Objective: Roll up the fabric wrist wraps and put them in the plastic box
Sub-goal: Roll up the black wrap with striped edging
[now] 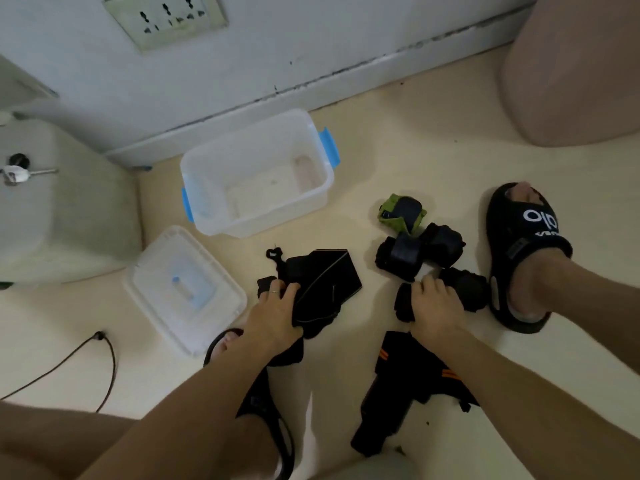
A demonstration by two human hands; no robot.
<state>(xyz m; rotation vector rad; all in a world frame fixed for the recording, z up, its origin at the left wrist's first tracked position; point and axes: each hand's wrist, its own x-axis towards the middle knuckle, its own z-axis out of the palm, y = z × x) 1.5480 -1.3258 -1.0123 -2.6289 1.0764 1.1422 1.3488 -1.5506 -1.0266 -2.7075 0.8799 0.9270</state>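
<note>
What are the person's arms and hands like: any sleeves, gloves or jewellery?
Both arms are bare to the frame's edge, with no sleeves, gloves or watch in view. The left hand wears a thin ring on one finger. The right hand shows no ring.

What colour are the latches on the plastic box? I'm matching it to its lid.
Light blue latches on the clear plastic box, seen in the head view.

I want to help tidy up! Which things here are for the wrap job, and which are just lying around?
For the job:
plastic box, open
box lid
rolled wraps
unrolled black wrap in the left hand
roll under the right hand
orange-striped wrap

Just lying about:
cable
wall socket
</note>
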